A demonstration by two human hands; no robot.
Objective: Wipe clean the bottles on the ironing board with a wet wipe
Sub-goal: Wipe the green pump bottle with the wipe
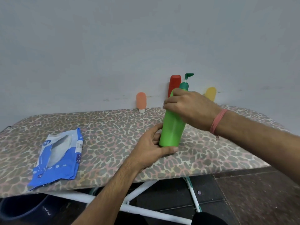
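presently, left hand (152, 143): gripped green bottle (172, 127) base at frame centre, steadying it.
right hand (186, 108): wrapped its shoulder; wipe unseen.

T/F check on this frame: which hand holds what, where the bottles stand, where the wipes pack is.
1. Both hands hold the green pump bottle. True: left hand at its base, right hand near the top.
2. The wipes pack lies right of the bottle. False: left.
3. The red bottle stands by the wall. True.
4. The green bottle lies flat on the ironing board. False: it is roughly upright, slightly tilted.
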